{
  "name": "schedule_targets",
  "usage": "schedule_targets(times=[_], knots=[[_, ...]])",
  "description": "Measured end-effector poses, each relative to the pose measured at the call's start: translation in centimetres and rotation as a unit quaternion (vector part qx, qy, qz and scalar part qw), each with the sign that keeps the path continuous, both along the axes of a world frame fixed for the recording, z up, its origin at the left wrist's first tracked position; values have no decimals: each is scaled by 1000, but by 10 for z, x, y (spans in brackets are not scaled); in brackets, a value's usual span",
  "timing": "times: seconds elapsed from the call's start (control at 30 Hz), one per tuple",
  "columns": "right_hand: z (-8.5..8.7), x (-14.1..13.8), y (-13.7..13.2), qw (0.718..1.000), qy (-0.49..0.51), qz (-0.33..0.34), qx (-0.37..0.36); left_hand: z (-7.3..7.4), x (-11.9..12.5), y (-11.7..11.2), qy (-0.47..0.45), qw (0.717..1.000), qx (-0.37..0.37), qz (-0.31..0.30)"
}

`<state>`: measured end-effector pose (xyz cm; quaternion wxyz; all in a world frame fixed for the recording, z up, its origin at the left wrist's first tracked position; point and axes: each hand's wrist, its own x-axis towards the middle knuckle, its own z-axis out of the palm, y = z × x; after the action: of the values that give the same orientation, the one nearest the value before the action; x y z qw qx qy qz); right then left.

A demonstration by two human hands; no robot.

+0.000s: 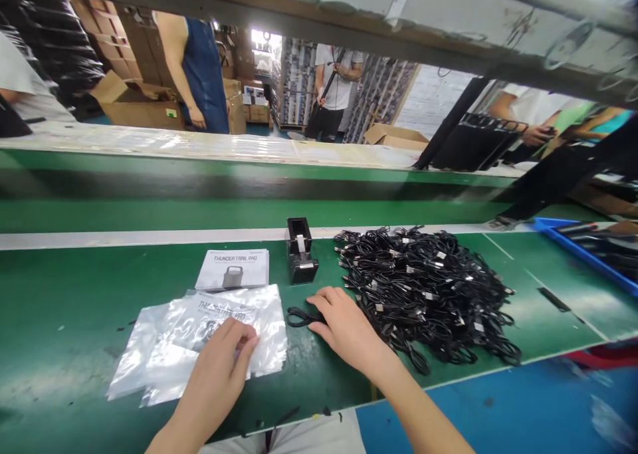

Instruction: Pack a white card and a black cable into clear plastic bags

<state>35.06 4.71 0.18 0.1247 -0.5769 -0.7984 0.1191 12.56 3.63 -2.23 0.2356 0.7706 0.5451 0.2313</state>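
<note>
My left hand [219, 367] rests over a small pile of clear plastic bags [269, 328], its fingers curled and thumb drawn in as if pinching the top bag. A printed "Thunder Trail Pro" sheet shows through that bag. My right hand [346, 328] grips a coiled black cable [298, 317] on the green bench, with fingers above it and thumb below. Just right of this hand spreads a big heap of black USB cables [423, 288]. Behind the bags lies a stack of printed leaflets [233, 269]. A black tape dispenser [301, 251] stands between leaflets and heap.
A blue tray [588, 251] with dark items sits at the bench's right end. A raised ledge [199, 145] runs along the back, under an overhead beam [349, 25]. Beyond it are cartons [139, 112] and several people. A black post slants at right.
</note>
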Motion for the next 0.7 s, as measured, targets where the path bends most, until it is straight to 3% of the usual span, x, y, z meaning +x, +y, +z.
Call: schedule_targets(times=[0.23, 0.4, 0.57, 0.7], knots=[[-6, -11, -17, 980, 179, -54, -66, 0, -1, -4, -31, 999, -27, 22], [-2, -32, -23, 990, 126, 22, -58, 0, -1, -5, -52, 997, -51, 24], [1, -54, -13, 996, 71, 29, -47, 3, 3, -10, -62, 997, -35, 10], [7, -71, -8, 984, 170, 15, -58, 9, 4, -11, -89, 996, -14, 1]])
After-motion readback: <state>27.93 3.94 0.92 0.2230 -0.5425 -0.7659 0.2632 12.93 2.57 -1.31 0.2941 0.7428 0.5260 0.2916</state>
